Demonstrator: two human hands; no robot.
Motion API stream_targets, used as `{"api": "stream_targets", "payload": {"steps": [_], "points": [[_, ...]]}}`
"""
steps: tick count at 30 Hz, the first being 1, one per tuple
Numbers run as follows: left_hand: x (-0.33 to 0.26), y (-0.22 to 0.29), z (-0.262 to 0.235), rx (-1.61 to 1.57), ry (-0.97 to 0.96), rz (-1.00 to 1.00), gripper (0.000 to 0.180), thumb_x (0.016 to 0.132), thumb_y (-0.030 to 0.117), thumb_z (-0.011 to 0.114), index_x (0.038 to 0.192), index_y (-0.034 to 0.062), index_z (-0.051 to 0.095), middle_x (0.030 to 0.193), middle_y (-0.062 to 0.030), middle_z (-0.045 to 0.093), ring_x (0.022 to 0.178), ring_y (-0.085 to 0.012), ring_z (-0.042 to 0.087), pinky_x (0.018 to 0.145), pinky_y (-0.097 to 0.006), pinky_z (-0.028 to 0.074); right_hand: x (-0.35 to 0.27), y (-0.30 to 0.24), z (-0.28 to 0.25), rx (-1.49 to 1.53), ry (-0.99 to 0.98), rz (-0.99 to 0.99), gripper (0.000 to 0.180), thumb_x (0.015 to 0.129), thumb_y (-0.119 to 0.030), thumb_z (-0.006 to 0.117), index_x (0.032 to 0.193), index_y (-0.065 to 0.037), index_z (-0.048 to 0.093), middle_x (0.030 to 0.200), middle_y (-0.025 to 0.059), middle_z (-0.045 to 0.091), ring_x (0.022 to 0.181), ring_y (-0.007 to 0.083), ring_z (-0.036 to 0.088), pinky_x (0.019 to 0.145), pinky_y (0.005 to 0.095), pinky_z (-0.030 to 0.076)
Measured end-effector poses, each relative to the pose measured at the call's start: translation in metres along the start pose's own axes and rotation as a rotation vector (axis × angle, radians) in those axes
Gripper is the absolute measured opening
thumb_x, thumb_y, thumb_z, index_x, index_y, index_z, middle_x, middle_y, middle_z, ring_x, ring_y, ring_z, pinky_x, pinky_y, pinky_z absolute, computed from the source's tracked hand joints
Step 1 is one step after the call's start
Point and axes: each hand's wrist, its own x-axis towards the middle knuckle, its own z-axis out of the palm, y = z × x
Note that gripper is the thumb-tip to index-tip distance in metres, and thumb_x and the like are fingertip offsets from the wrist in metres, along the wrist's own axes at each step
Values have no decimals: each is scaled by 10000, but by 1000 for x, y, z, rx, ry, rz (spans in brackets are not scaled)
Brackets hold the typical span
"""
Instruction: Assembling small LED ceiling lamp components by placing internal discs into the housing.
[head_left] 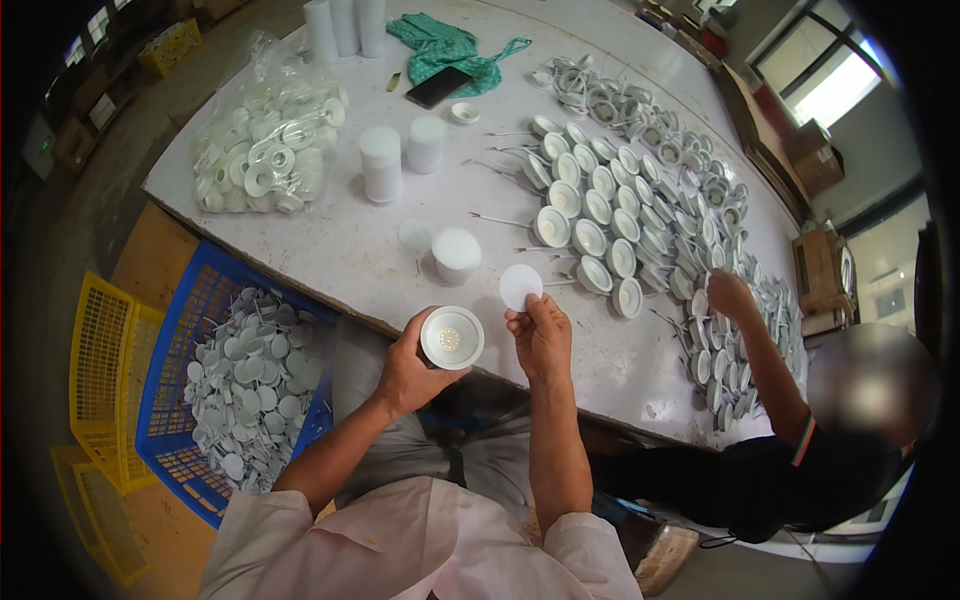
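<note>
My left hand (402, 368) is closed round a white downlight housing (436, 358), whose open face is turned up and shows a ring of small yellowish LEDs at its bottom. Beside it, my right hand (543, 338) pinches a thin white diffuser disc (520, 286) between thumb and fingers, held upright and apart from the housing. A short stack of white discs (456, 250) stands on the table just beyond my left hand. Farther off are two more stacks, one taller (381, 170) and one shorter (427, 145). One loose disc (415, 237) lies flat near them.
Rows of wired downlights (596, 207) cover the table's right side, where a co-worker's hand (732, 296) reaches in. A clear bag of white rings (268, 150) sits far left. A blue crate (160, 410) of grey-white round parts stands at my left. A phone (438, 88) lies by green cloth (435, 42).
</note>
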Motion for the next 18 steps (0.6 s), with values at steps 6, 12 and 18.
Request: {"api": "stream_targets", "payload": {"steps": [6,12,18], "points": [[2,-3,16,-111,-59,-56,747,687,38,798,1317,-14,400,1208,-121,573,1121,-195,559,963,-332,450,-12,-1,-19,28,85,-38,95,921,-108,583,938,-16,598,741,42,611,644,126,609,549,218,487],[8,-18,23,-212,-180,-104,752,721,-76,719,1358,-21,324,1209,-118,533,1135,-201,541,1000,-335,455,-38,0,-41,-587,149,-501,132,894,-30,587,1006,11,643,886,83,614,743,135,609,638,251,497],[9,-14,32,-436,-323,-42,806,733,-28,728,1395,-27,270,1312,-134,449,1239,-210,449,1049,-347,401,-63,12,-40,-1113,-130,-1046,504,689,182,553,1148,-12,624,1100,188,587,903,290,632,729,319,529]]}}
